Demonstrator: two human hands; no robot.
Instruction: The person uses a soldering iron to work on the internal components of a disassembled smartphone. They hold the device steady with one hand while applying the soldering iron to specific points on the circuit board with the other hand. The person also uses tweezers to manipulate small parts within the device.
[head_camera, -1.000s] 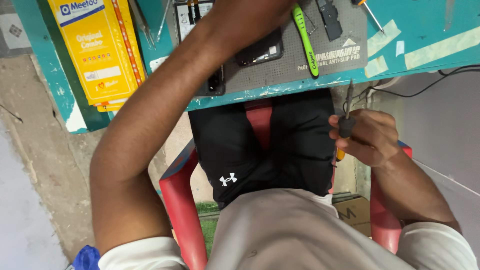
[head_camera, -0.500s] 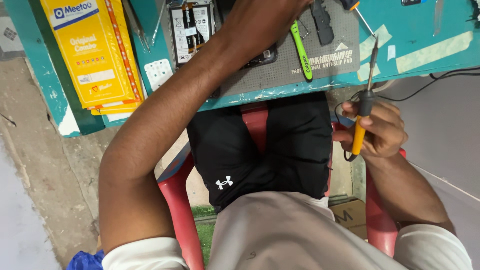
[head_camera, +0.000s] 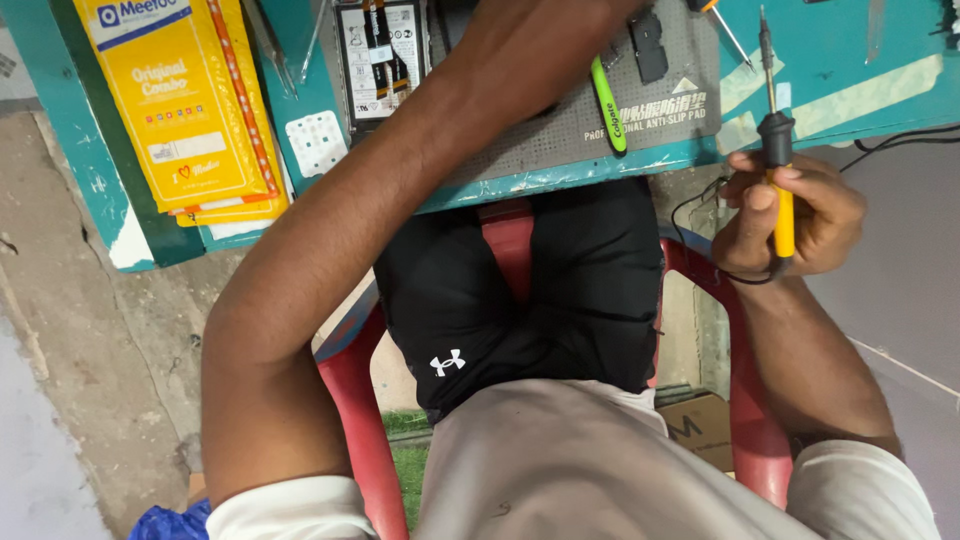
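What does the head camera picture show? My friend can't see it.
A seated person's right hand holds a yellow-handled soldering iron tip-up beside a teal workbench. Their left hand rests on a grey mat near a green toothbrush.

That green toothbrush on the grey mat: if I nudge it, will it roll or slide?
The green toothbrush looks thin and light, so it would probably move easily. Lying flat on the textured grey mat, it seems likelier to drag than skate. Its slim handle might rock or turn over; the left hand hides its head end.
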